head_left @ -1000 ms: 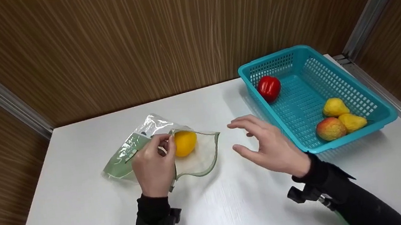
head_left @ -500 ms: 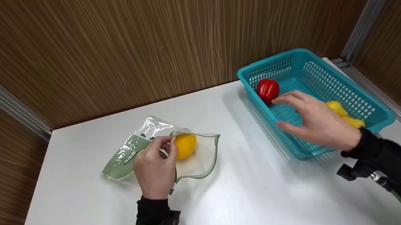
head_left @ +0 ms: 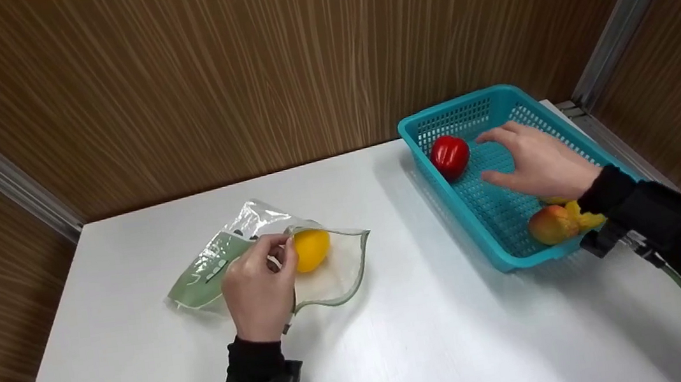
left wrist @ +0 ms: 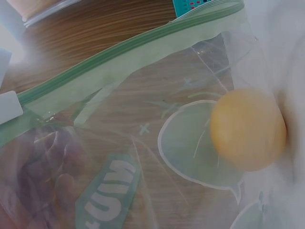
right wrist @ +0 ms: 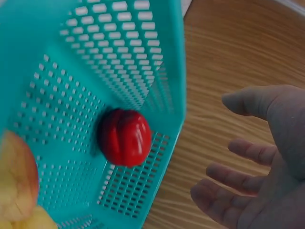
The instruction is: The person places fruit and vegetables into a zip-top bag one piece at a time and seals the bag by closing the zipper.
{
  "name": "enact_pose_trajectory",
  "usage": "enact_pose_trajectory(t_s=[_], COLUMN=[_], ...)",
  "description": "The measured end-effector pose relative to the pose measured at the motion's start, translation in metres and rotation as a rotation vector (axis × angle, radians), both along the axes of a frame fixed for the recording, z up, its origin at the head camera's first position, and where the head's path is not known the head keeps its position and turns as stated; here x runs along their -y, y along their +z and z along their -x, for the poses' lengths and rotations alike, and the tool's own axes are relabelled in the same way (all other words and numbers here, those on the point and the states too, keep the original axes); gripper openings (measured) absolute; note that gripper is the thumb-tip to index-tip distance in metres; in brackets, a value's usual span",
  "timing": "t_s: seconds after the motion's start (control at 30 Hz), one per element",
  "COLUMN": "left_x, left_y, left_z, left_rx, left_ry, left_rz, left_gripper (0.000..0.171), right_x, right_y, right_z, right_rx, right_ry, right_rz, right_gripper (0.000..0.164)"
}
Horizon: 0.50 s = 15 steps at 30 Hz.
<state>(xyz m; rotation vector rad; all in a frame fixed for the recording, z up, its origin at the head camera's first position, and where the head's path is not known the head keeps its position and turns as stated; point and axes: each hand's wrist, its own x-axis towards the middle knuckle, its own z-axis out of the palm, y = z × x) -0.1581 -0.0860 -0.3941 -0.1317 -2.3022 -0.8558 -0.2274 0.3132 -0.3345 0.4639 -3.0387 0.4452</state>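
My left hand (head_left: 260,283) pinches the edge of a clear zip bag (head_left: 337,274) with green print, its mouth spread toward the right. Inside the bag lies a yellow fruit like a lemon (head_left: 311,250); the left wrist view shows this yellow fruit (left wrist: 248,129) through the plastic. Over the teal basket (head_left: 469,221), my right hand (head_left: 539,159) hovers with fingers spread and holds nothing. A red bell pepper (head_left: 450,157) sits in the basket's left corner, just left of the right fingertips. In the right wrist view the bell pepper (right wrist: 125,137) rests against the basket wall.
A red-yellow mango-like fruit (head_left: 553,224) and yellow pears (head_left: 586,215) lie at the basket's near right end, partly hidden by the right arm. The white table (head_left: 396,338) meets a wood-grain panel (head_left: 239,87) at the back.
My right hand has moved right and away from me, from beside the basket to over it. The left hand keeps its pinch on the bag.
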Motion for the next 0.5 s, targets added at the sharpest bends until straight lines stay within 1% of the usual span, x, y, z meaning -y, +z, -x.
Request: enact_pose_trajectory(t_s=[0.13, 0.23, 0.37, 0.5], left_x=[0.0, 0.0, -0.001, -0.002], left_y=[0.002, 0.003, 0.003, 0.004], left_z=[0.0, -0.001, -0.001, -0.001], left_rx=[0.006, 0.013, 0.021, 0.024], left_ry=[-0.001, 0.003, 0.008, 0.003], left_rz=[0.003, 0.002, 0.001, -0.002], left_gripper=[0.007, 0.007, 0.007, 0.008], right_x=[0.001, 0.002, 0.004, 0.008], right_y=[0.003, 0.002, -0.002, -0.009], right_z=[0.023, 0.042, 0.065, 0.083], right_rx=[0.032, 0.061, 0.116, 0.165], right_ry=[0.013, 0.029, 0.032, 0.021], right_rz=[-0.091, -0.155, -0.225, -0.266], right_gripper=[0.056, 0.058, 0.063, 0.069])
